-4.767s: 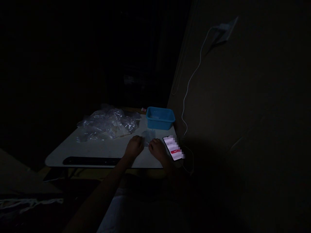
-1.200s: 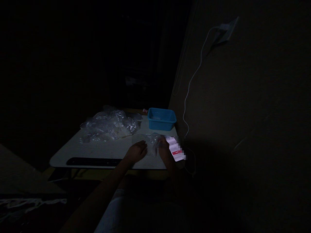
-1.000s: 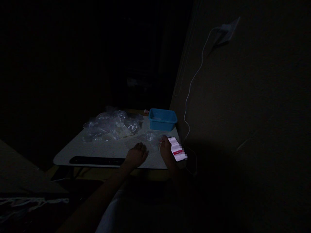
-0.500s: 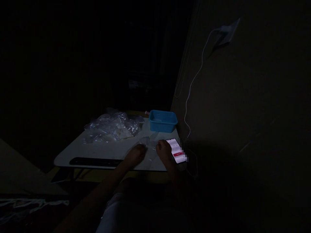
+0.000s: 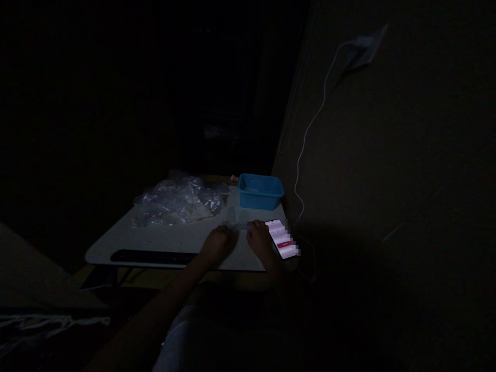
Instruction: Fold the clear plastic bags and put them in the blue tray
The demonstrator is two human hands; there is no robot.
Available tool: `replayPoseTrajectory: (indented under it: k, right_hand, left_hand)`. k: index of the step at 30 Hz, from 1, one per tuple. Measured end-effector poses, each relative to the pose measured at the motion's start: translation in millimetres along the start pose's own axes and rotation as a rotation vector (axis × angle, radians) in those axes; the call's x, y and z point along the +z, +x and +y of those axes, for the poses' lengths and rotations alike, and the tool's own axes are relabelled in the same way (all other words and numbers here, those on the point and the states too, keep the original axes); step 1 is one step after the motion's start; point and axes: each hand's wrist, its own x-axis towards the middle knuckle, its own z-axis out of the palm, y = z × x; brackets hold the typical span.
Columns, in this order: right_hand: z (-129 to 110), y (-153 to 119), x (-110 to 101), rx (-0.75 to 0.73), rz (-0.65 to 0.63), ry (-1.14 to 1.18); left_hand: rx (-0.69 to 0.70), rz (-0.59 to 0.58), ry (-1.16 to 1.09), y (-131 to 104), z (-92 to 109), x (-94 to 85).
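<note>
Since half a second ago my hands have drawn slightly closer together and the small clear bag (image 5: 239,223) between them has settled flatter on the table (image 5: 163,238). My left hand (image 5: 217,244) rests curled, knuckles up, at the bag's 7 o'clock edge, and my right hand (image 5: 259,238) sits at its 4 o'clock edge with fingers bent down onto the plastic; in this dim light I cannot tell whether either one is truly pinching the bag or only pressing on it. A lit phone (image 5: 282,240) lies just beside my right hand, at 3 o'clock from it. The blue tub (image 5: 259,191) stands at 12 o'clock from the bag, near but apart, and a heap of crumpled clear bags (image 5: 178,200) spreads toward 10 o'clock. A white cable (image 5: 310,129) hangs down the wall. I judge the work is somewhere midway: one bag under my hands, many waiting in the heap, and what the tub holds is too dark to read.
</note>
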Motion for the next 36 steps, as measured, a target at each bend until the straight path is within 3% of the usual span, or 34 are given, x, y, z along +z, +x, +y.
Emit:
replayPoseTrajectory:
  k: [8,17,26,31,36]
  right_hand:
    - [4.8,2.4,1.4,0.241,0.103,0.048]
    - [6.5,1.3,3.2,0.345,0.157,0.036]
    - [3.2,-0.1,-0.2,0.168,0.096,0.021]
    - [0.2,-2.3,-4.0,0.134,0.141,0.018]
    - [-1.7,-4.2,-5.0,-0.058,0.031,0.001]
  left_hand:
    - [0.054,0.094,-0.069,-1.1,-11.8,21.2]
    - [0.02,0.112,-0.036,-1.5,-14.1,26.5]
    - [-0.108,0.04,0.084,-4.3,-11.1,27.5]
    - [-0.109,0.032,0.145,-4.6,-12.0,29.8]
    - [-0.116,0.042,0.115,-4.4,-13.5,32.7]
